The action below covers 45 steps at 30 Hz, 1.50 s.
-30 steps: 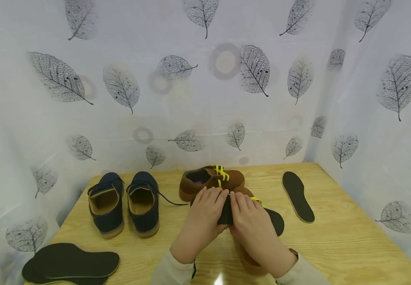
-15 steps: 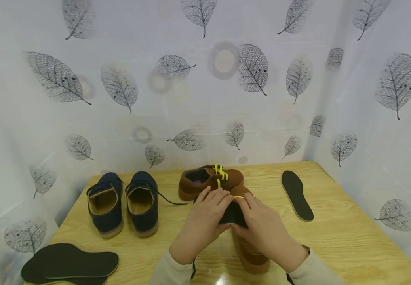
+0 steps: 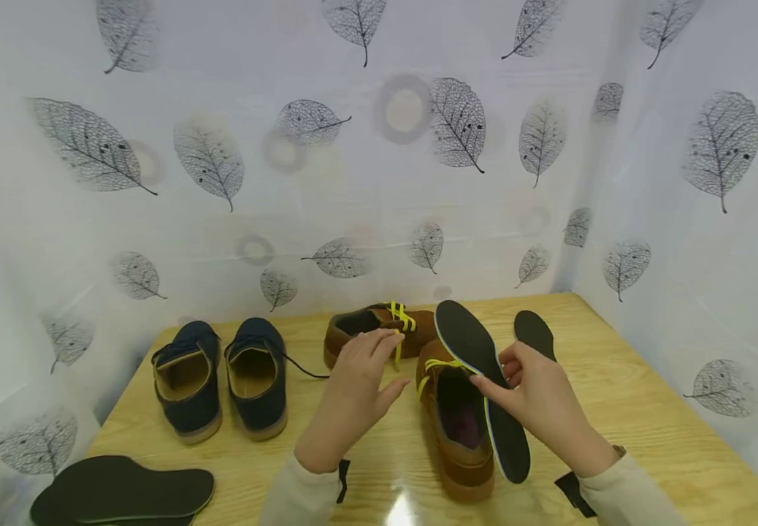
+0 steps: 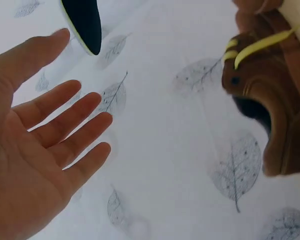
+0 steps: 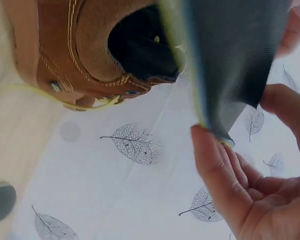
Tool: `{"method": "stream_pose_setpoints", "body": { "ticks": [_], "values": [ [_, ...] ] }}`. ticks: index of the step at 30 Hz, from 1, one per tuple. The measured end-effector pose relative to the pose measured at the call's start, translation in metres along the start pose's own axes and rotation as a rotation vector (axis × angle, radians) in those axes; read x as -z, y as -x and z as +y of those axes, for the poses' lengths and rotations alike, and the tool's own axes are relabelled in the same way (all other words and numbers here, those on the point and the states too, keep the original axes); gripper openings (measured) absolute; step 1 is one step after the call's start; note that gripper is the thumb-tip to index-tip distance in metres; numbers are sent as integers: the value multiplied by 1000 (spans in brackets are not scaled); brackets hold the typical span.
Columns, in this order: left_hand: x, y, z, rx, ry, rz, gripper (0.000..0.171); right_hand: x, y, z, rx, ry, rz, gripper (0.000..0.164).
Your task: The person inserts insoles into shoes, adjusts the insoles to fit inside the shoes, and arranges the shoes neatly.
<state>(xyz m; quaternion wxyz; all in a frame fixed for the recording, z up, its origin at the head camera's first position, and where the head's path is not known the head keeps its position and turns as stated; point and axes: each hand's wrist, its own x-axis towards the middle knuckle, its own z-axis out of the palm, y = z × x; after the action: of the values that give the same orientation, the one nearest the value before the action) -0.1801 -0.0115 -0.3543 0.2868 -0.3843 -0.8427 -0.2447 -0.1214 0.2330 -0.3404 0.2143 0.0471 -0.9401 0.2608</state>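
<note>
A black insole (image 3: 508,438) with a pale edge slants beside the opening of the nearer brown shoe (image 3: 466,459). My right hand (image 3: 546,394) pinches its middle between thumb and fingers; in the right wrist view, the insole (image 5: 230,60) shows large near the shoe's opening. To the left, my left hand (image 3: 359,394) holds nothing, thumb spread and fingers apart in the left wrist view. The farther brown shoe (image 3: 346,351), also laced in yellow, lies behind my left hand.
Two navy shoes (image 3: 188,405) stand at the left, one black lace trailing right. Overlapping black insoles (image 3: 123,489) lie at the front left. Another insole (image 3: 534,332) rests at the right, partly behind my right hand. A leaf-patterned curtain (image 3: 366,183) surrounds the wooden table (image 3: 648,438).
Both hands were bending the insole over the nearer shoe. My left hand has let go and moved left; my right hand has carried the insole, now straightened, to the right.
</note>
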Motion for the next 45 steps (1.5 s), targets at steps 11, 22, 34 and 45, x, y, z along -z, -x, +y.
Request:
{"method": "stream_pose_setpoints", "body": {
  "ticks": [11,22,34,45],
  "values": [
    [-54,-8,10,50,-70,-127,38,21,27,-3,-242,-97,-198,32],
    [-92,-17,22,41,-159,-66,23,21,51,1,-139,-145,-399,32],
    [-98,-17,18,50,-60,18,13,10,35,-4,-2,-39,-430,29],
    [-101,-13,19,73,-8,33,10,-9,11,-10,-65,31,-434,30]
  ]
}}
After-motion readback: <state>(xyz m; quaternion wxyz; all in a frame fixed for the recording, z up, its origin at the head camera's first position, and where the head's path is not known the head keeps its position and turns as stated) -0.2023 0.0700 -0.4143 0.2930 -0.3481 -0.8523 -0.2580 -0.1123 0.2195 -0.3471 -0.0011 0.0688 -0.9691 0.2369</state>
